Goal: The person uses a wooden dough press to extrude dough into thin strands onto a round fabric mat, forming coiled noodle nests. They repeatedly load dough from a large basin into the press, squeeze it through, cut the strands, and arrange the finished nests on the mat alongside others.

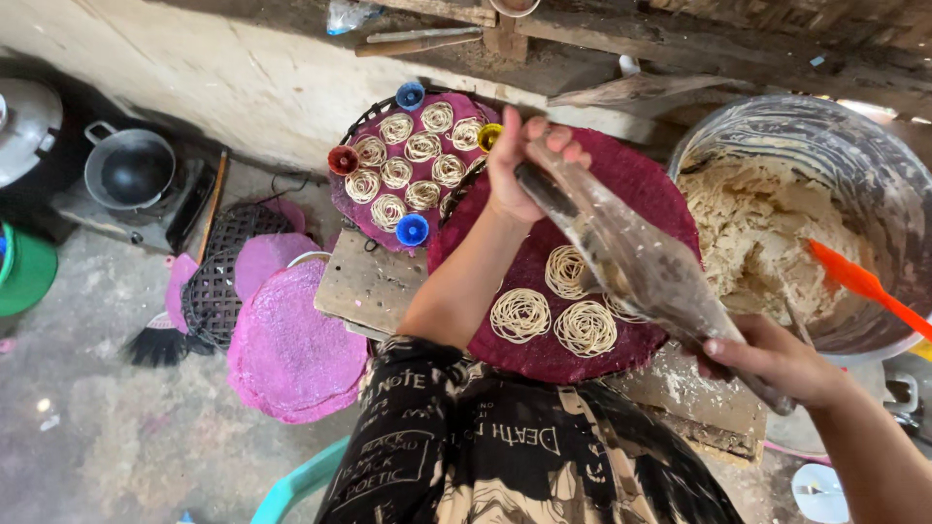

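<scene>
Both hands, left hand (519,160) and right hand (772,359), clamp around the blurred metal press (631,257) over the maroon mat (631,184), where a wobble risks smearing the noodle coils (553,315) near its front edge

Soft daylight, motion blur, edge distortion

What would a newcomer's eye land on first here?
Probably the long, dough-smeared metal press, held slantwise between the left hand and right hand over a dark red round mat bearing noodle coils. At right, a big bowl of pale dough.
</scene>
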